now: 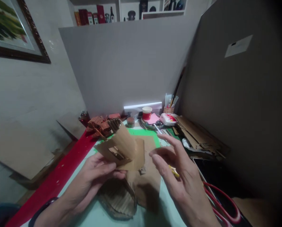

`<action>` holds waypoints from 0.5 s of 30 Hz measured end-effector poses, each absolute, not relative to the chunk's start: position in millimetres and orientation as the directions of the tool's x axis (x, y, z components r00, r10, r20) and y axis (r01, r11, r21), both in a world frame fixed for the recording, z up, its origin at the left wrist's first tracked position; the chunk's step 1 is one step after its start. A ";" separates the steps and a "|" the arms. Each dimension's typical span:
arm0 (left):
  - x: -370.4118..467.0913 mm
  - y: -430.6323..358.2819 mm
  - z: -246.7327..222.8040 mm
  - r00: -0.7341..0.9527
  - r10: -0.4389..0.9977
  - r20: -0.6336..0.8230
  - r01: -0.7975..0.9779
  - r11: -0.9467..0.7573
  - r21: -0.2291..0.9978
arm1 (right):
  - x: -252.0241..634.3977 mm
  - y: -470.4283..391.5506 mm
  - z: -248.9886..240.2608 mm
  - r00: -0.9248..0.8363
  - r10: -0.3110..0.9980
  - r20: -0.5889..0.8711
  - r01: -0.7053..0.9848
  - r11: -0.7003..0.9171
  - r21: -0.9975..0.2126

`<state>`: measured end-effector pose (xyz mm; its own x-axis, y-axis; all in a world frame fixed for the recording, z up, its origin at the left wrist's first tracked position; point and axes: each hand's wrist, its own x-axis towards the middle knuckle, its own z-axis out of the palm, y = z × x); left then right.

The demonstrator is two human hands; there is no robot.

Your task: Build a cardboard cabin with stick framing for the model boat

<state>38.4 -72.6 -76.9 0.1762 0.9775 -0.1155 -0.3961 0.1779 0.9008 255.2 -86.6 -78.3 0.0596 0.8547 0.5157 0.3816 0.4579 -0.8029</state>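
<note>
A brown cardboard model (126, 142) with a curved wall and a rectangular cut-out is raised over the table. My left hand (97, 175) grips its lower left edge between thumb and fingers. To the right of the model, my right hand (176, 170) hangs in the air with thumb and index finger curved toward each other, a gap between them and nothing visible held. Below the model lies a rounded piece of corrugated cardboard (119, 198). A flat cardboard sheet (149, 186) rests beside it. Something yellow (174, 171) is partly hidden behind my right hand.
Reddish-brown bundles (99, 124) sit at the back left. A red and white cup (146, 113), a small jar (130, 122) and a holder with tools (168, 108) stand at the back. Cardboard scraps (197, 135) and red-handled scissors (223, 201) lie on the right. Grey panels surround the table.
</note>
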 end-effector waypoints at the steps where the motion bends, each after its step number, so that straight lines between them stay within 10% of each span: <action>1: 38.4 -72.5 -77.0 0.188 0.975 -0.122 -0.410 0.190 0.892 | 253.5 -87.2 -78.9 0.065 0.836 0.544 0.404 0.477 -0.781; 15: 37.1 -66.7 -78.0 0.083 0.995 0.049 -0.218 -0.030 0.975 | 266.5 -69.1 -98.8 -0.048 0.821 0.569 0.732 0.416 -0.539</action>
<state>37.1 -66.7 -78.0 0.0832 0.9953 0.0488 -0.2180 -0.0296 0.9755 266.5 -69.1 -98.8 -0.0478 0.8207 0.5694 0.7323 0.4165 -0.5388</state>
